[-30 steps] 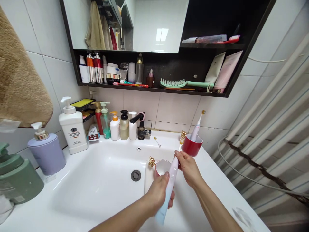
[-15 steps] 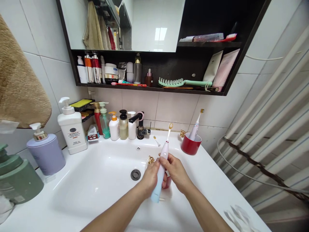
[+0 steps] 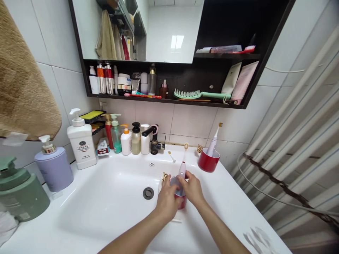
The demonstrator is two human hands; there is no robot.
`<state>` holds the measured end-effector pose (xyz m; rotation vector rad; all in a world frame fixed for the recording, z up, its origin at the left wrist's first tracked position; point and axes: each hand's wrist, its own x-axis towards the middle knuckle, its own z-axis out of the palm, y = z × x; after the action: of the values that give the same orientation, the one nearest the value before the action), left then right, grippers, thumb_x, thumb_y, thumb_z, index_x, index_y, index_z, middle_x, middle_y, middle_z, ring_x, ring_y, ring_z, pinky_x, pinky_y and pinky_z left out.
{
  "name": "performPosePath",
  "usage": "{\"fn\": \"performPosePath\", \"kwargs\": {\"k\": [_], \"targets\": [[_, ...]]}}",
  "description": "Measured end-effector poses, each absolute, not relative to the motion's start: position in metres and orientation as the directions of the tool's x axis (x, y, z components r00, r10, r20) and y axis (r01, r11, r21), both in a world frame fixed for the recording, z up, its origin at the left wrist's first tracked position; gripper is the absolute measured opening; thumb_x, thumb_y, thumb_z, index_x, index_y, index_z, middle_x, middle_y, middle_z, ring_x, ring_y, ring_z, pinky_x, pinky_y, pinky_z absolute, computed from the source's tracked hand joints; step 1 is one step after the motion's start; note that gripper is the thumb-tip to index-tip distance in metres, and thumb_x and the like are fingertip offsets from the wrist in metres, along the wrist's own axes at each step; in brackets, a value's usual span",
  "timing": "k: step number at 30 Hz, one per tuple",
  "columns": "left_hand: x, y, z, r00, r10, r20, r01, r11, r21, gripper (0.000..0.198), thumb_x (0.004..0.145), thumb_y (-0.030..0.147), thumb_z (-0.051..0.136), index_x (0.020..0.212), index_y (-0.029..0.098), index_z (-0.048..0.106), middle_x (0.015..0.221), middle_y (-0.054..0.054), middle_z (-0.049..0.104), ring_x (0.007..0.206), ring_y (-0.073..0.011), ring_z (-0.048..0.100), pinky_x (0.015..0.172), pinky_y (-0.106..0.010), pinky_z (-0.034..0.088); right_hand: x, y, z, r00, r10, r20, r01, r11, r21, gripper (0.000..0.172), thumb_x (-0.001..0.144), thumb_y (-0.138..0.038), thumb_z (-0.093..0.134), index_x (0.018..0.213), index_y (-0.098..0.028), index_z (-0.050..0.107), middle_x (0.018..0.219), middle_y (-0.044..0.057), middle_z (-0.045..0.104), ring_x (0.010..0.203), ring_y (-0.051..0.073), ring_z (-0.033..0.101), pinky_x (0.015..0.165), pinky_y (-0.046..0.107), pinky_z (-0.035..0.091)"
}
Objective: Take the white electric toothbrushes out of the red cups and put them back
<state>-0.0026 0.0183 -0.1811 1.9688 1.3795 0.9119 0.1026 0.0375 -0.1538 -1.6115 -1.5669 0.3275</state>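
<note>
My right hand (image 3: 192, 188) is closed on an electric toothbrush (image 3: 182, 170) with a pale pink upper handle. Its brush head points up, and its lower end is down inside a red cup (image 3: 183, 203) with a pale interior. Around the side of that cup my left hand (image 3: 166, 197) is curled, thumb and fingers against it. A gold bear-shaped figure (image 3: 164, 176) shows beside the left fingertips. The cup is over the right part of the white sink (image 3: 111, 201); the hands hide much of it.
A second red cup (image 3: 209, 163) holding another electric toothbrush (image 3: 213, 143) stands on the right rim. Near it lies a small loose brush head (image 3: 172, 156). A black faucet (image 3: 153, 139) and several pump bottles line the back. Above hangs a dark cabinet (image 3: 185, 102).
The toothbrush has gone down into the red cup, its lower handle now hidden. My left hand has let go of the toothbrush and taken hold of the cup. The view has shifted slightly.
</note>
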Motion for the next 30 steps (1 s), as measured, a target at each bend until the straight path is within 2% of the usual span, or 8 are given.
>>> {"fn": "performPosePath", "kwargs": {"k": [4,7,11,18,23,30], "targets": [[0.001,0.024,-0.186,0.265,0.942,0.205,0.566,-0.324,0.758,0.012,0.054,0.008,0.049,0.064,0.014,0.052,0.121,-0.008,0.023,0.112,-0.0193,0.020,0.090,-0.029,0.020,0.102,0.042,-0.161,0.147,0.891,0.429,0.788,0.157,-0.595,0.019,0.064,-0.031,0.039,0.063,-0.016,0.050,0.070,0.006,0.053,0.070,0.017,0.048,0.062,0.026,0.036],[0.005,0.032,-0.178,0.279,0.930,0.240,0.574,-0.362,0.734,0.008,0.055,0.010,0.051,0.062,0.014,0.052,0.118,-0.010,0.027,0.110,-0.0205,0.025,0.089,-0.031,0.022,0.109,0.050,-0.157,0.175,0.880,0.442,0.810,0.126,-0.572,0.021,0.066,-0.031,0.037,0.064,-0.015,0.051,0.071,0.007,0.053,0.068,0.015,0.049,0.061,0.023,0.037],[0.022,0.057,-0.150,0.343,0.870,0.353,0.586,-0.492,0.644,0.009,0.055,0.015,0.054,0.063,0.013,0.052,0.113,-0.011,0.034,0.105,-0.0220,0.031,0.087,-0.032,0.026,0.127,0.074,-0.134,0.220,0.868,0.446,0.830,0.073,-0.553,0.026,0.068,-0.033,0.035,0.065,-0.014,0.052,0.067,0.007,0.054,0.063,0.016,0.050,0.056,0.023,0.036],[0.065,0.128,-0.116,0.392,0.812,0.432,0.560,-0.583,0.588,0.011,0.056,0.015,0.053,0.067,0.013,0.053,0.114,-0.009,0.032,0.102,-0.0208,0.033,0.086,-0.031,0.027,0.156,0.134,-0.096,0.312,0.825,0.472,0.868,-0.046,-0.494,0.024,0.068,-0.028,0.036,0.070,-0.013,0.055,0.071,0.009,0.057,0.068,0.017,0.050,0.058,0.024,0.033],[0.075,0.160,-0.120,0.440,0.794,0.420,0.544,-0.608,0.578,0.012,0.056,0.018,0.053,0.067,0.014,0.053,0.108,-0.008,0.037,0.096,-0.0187,0.039,0.083,-0.030,0.030,0.165,0.163,-0.100,0.362,0.817,0.449,0.872,-0.127,-0.472,0.026,0.068,-0.028,0.038,0.072,-0.010,0.056,0.072,0.012,0.057,0.070,0.018,0.050,0.060,0.025,0.033],[0.070,0.176,-0.121,0.513,0.776,0.367,0.515,-0.620,0.592,0.015,0.058,0.018,0.052,0.073,0.014,0.052,0.117,-0.008,0.029,0.106,-0.0195,0.030,0.086,-0.029,0.028,0.167,0.175,-0.105,0.371,0.822,0.433,0.868,-0.140,-0.477,0.029,0.068,-0.028,0.037,0.077,-0.008,0.055,0.074,0.014,0.055,0.070,0.020,0.050,0.061,0.027,0.034]]}}
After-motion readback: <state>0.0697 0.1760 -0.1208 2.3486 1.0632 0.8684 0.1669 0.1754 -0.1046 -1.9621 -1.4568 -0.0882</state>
